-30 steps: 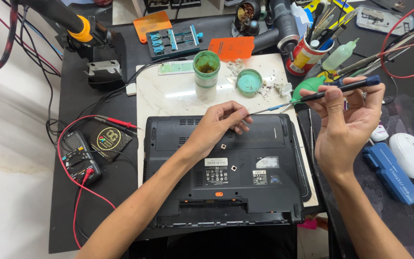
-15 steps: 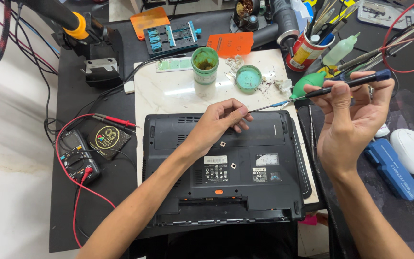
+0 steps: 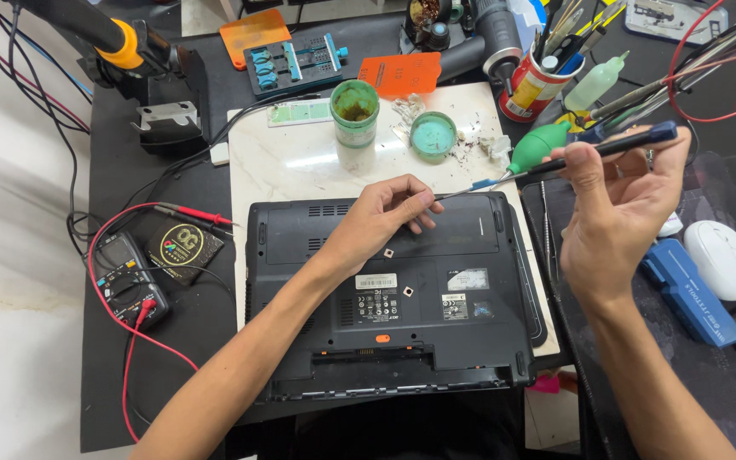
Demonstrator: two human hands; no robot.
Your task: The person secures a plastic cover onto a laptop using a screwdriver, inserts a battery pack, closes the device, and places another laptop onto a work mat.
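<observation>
the right hand [image 3: 619, 200] was closed around the dark handle of a long screwdriver [image 3: 555, 162], holding it nearly level above the upper right corner of an upturned black laptop [image 3: 389, 290]. the left hand [image 3: 381, 223] rested on the laptop's underside, its fingertips [image 3: 423, 202] pinched at the screwdriver's thin tip; whether they gripped a screw there was too small to tell. just beyond the left hand, on the pale slab [image 3: 300, 162] over the tabletop, stood an open green-stained jar [image 3: 354, 115] with its round lid [image 3: 433, 135] beside it. behind the screwdriver's shaft lay a green rubber blower [image 3: 538, 145]. to the right of the right hand sat a blue case [image 3: 690, 292] and a white mouse [image 3: 721, 258]. far out to the left of the left hand lay a multimeter [image 3: 125, 281] with red leads.
</observation>
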